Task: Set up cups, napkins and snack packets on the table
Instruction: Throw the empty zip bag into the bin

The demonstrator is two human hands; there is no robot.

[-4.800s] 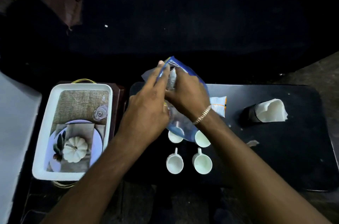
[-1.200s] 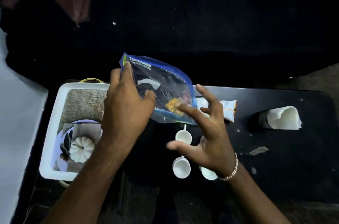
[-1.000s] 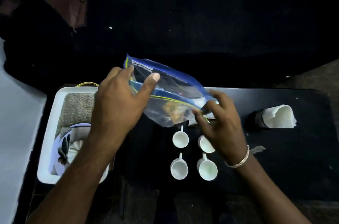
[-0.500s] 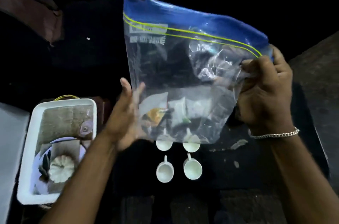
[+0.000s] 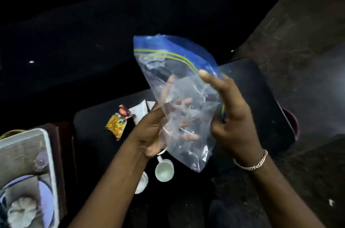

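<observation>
Snack packets (image 5: 116, 125) are lying on the dark surface (image 5: 261, 97), left of the hands, one yellow-orange with white ones just behind it. Both hands are holding a clear zip bag (image 5: 179, 82) above it: the left hand (image 5: 149, 134) is gripping its lower side, the right hand (image 5: 231, 115) pinching its right edge. White cups (image 5: 164, 170) are sitting below the bag.

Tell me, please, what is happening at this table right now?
A person holds a clear zip bag between the left hand and right hand above a dark table. The bag looks empty. Snack packets lie on the table behind small white cups. A white tray sits at the left.
</observation>
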